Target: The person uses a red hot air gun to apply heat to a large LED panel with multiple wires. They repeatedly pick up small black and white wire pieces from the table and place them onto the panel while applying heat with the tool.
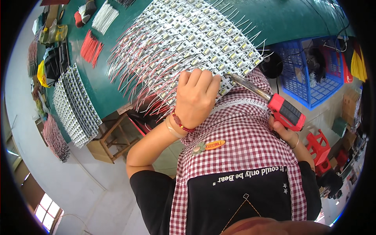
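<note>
From my remote view, the left hand (197, 90) curls over the wired LED board panel (196, 35) at its near edge; I can't tell whether it pinches anything. The right hand (288, 134), apart, grips a soldering gun (288, 112). The panel overhangs the green table's (282, 19) near edge.

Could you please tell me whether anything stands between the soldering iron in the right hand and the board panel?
Nothing visible does: the tip of the soldering iron, held in the right hand, is at the board panel. The left hand is just left of the tip, not in between.
</note>
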{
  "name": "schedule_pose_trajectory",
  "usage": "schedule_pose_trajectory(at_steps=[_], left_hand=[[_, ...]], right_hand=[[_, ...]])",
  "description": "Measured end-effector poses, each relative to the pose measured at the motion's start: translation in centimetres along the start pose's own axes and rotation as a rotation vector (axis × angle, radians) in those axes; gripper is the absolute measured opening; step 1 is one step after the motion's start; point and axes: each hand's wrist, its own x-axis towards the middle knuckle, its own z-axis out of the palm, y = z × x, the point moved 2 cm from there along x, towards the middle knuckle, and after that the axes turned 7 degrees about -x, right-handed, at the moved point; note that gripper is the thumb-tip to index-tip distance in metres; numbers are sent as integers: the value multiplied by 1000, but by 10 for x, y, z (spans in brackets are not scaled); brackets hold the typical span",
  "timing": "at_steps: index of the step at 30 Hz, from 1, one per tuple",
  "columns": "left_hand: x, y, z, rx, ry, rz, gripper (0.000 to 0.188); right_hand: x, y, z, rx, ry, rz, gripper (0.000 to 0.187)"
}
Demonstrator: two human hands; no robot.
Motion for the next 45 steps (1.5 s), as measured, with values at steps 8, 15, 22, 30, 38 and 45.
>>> schedule_pose_trajectory(at_steps=[8, 15, 22, 30, 38, 45], left_hand=[[2, 4, 3, 50, -53, 3, 20], [4, 7, 3, 40, -77, 2, 23], [5, 6, 2, 58, -126, -7, 23], [6, 6, 0, 65, -147, -17, 23], [7, 9, -1, 63, -144, -14, 22], [6, 4, 0, 57, -128, -19, 23]], right_hand=[[4, -4, 3, -174, 24, -89, 17], [1, -6, 2, -155, 15, -76, 15], [9, -12, 4, -233, 26, -102, 16], [2, -1, 3, -53, 31, -21, 20], [7, -14, 7, -205, 42, -80, 14], [11, -18, 6, -279, 53, -206, 12]])
